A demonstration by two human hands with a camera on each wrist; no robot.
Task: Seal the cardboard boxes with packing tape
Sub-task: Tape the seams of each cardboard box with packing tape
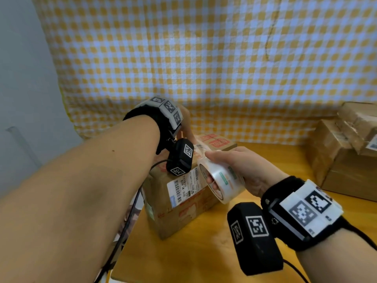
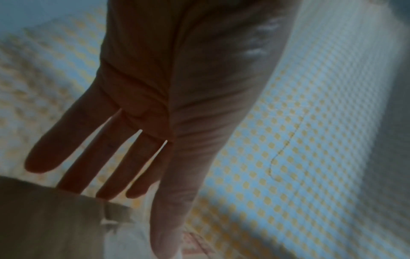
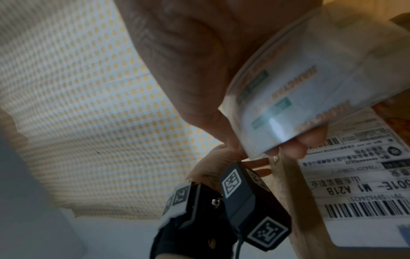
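A brown cardboard box (image 1: 183, 203) with a white shipping label (image 1: 183, 186) stands on the wooden table (image 1: 204, 254). My right hand (image 1: 238, 166) grips a roll of clear packing tape (image 1: 221, 180) just above the box's right top edge, with fingers through the core. The roll (image 3: 315, 84) fills the right wrist view above the label (image 3: 359, 184). A strip of tape (image 3: 290, 192) seems to run from the roll along the box top towards my left hand (image 1: 186, 121). That hand (image 2: 115, 168) has straight, spread fingers reaching down to the box's far top (image 2: 51, 220); its wrist unit hides most of it in the head view.
Several more taped cardboard boxes (image 1: 346, 152) are stacked at the table's right back. A yellow-and-white checked cloth (image 1: 204, 58) hangs close behind. The table's left edge, with a black cable (image 1: 130, 217), is beside the box. A grey wall (image 1: 20, 78) stands to the left.
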